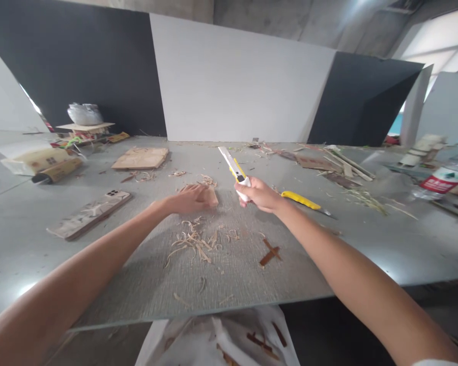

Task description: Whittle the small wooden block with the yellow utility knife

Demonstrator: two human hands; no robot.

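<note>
My right hand (257, 193) is closed round the white and yellow handle of a utility knife (232, 168), its blade raised and pointing up and away to the left. Lying over a small pale wooden block (212, 197), my left hand (189, 198) has its fingers stretched across the wood and partly covers it. In front of both hands, curled wood shavings (198, 241) are scattered on the grey textured mat (145, 290). Two thin brown strips (270, 252) lie crossed there. A second yellow-handled knife (301, 200) rests beside my right wrist.
On the left lie a phone (91, 214), a square wooden board (140, 158) and a cardboard tube (57, 170). To the right are wood strips (347, 162) and a plastic bottle (438, 178) with a red label. Panels (244, 81) stand behind the table.
</note>
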